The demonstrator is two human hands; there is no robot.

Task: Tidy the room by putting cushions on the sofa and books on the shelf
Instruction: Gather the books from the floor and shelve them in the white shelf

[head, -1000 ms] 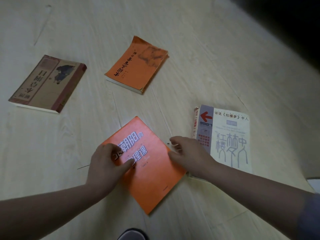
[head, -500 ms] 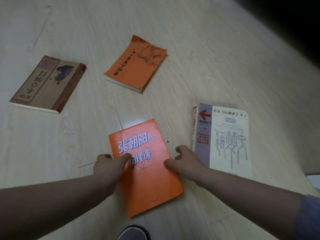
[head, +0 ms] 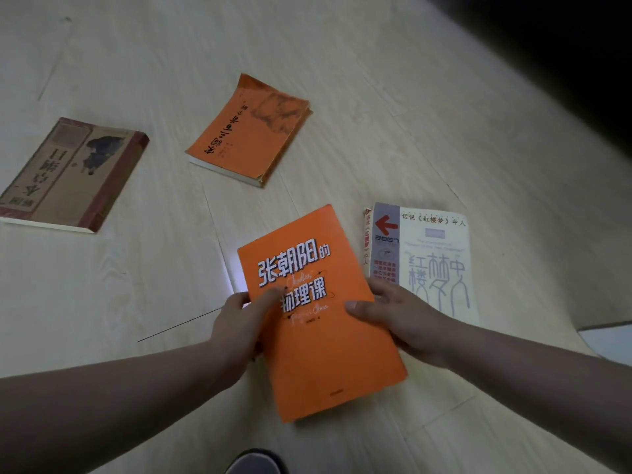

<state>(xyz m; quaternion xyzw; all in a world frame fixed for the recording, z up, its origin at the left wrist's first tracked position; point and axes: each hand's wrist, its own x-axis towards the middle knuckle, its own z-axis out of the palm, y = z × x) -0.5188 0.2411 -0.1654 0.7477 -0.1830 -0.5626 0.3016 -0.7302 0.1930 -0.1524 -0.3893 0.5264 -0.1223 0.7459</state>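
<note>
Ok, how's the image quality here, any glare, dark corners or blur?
Head view: dim overall, the top right corner goes black; a bright glare patch sits on the floor just left of the held book; the wide-angle lens curves its planks; titles on that book and the white book read sharp.

Dim, wide-angle-warped view; floor (head: 342, 63) palely lit, top-right corner black, perhaps vignetting.
</note>
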